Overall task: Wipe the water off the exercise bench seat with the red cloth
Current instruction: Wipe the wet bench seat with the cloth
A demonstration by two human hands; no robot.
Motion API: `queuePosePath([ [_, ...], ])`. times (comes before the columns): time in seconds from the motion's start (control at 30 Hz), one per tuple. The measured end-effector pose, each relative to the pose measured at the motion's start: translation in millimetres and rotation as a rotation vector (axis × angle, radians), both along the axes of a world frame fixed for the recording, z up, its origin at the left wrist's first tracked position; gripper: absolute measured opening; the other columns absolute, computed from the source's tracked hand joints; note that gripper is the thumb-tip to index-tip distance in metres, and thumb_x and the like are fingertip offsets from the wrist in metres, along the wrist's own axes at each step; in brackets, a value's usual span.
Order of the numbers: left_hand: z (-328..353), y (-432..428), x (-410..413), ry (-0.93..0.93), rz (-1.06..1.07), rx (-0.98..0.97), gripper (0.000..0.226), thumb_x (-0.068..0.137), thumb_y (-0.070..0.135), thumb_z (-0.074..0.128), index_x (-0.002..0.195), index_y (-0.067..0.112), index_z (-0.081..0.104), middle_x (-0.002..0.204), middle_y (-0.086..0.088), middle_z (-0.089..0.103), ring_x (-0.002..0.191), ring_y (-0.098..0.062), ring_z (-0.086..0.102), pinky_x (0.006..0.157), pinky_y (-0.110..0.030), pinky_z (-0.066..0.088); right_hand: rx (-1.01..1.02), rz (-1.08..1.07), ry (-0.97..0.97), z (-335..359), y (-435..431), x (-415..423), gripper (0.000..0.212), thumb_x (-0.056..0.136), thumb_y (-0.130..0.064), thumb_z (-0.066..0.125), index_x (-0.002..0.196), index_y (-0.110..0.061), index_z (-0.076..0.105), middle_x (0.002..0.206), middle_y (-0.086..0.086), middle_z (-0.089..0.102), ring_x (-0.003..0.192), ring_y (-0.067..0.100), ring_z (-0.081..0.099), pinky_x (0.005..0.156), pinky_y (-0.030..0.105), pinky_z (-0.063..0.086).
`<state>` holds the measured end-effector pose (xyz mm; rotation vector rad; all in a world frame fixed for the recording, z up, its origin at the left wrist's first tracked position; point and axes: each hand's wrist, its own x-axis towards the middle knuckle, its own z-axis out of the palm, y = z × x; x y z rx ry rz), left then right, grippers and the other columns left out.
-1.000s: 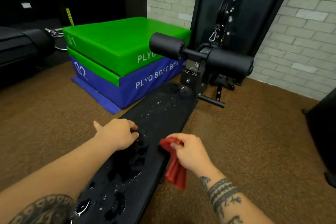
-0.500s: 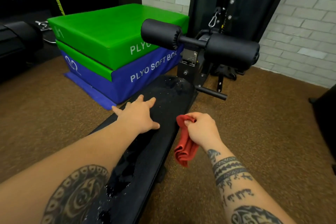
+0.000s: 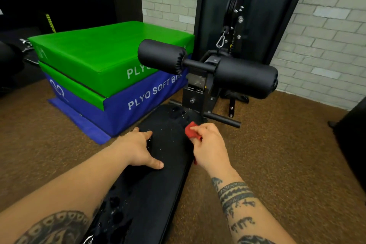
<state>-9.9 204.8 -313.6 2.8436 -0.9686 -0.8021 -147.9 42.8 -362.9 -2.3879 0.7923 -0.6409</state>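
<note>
A long black exercise bench seat runs from the bottom of the view up toward the padded rollers. Water drops and small puddles glisten at its far end and near my left forearm. My left hand rests flat on the seat's left side, fingers spread and straight. My right hand grips the bunched red cloth at the seat's right edge, near the wet far end. Most of the cloth is hidden under my hand.
Two black foam rollers on a metal post stand at the bench's far end. A green-and-blue plyo soft box sits to the left. A black machine column and brick wall stand behind. Brown carpet floor surrounds the bench.
Both hands have moved farther up the bench toward the rollers. The red cloth, hanging beside the seat before, is now bunched at the seat's right edge near the wet end.
</note>
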Motion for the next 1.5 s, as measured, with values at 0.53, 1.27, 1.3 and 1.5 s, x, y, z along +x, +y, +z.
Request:
queuePosePath([
  [0.53,-6.0,-6.5,9.8,-0.018,-0.049,0.001,0.128,0.050,0.067,0.084,0.155,0.037,0.018,0.166,-0.008,0.009,0.148,-0.027,0.028,0.113,-0.042,0.037,0.213,-0.200,-0.062,-10.3,-101.5,67.6,0.021,0.094,-0.019,0.063,0.111,-0.021,0.075,0.114,0.004,0.064,0.109,0.020,0.062,0.088,0.020,0.040],
  [1.27,-11.5,-3.6,13.2,-0.005,-0.020,0.007,0.140,0.029,0.080,0.077,0.152,0.043,0.021,0.163,-0.004,0.019,0.142,-0.030,0.034,0.106,-0.055,0.042,-0.278,0.253,0.271,3.9,-67.1,88.2,0.024,0.092,-0.030,0.064,0.110,-0.044,0.072,0.108,-0.005,0.057,0.109,0.025,0.053,0.097,0.044,0.045],
  [1.3,-13.3,-4.2,14.2,-0.013,-0.024,0.006,0.136,0.035,0.077,0.080,0.153,0.042,0.021,0.164,-0.005,0.018,0.143,-0.030,0.034,0.108,-0.052,0.041,-0.306,0.281,0.276,-0.3,-66.9,86.5,0.027,0.093,-0.028,0.062,0.112,-0.045,0.071,0.109,-0.005,0.057,0.107,0.025,0.052,0.096,0.043,0.043],
  [1.5,-26.7,-3.0,19.4,-0.013,0.010,-0.011,0.141,0.026,0.081,0.075,0.150,0.049,0.017,0.167,-0.001,0.006,0.147,-0.033,0.027,0.107,-0.060,0.039,-0.226,0.099,0.221,-14.0,-92.6,106.2,0.030,0.092,-0.023,0.063,0.114,-0.041,0.071,0.105,-0.002,0.051,0.104,0.028,0.052,0.095,0.044,0.047],
])
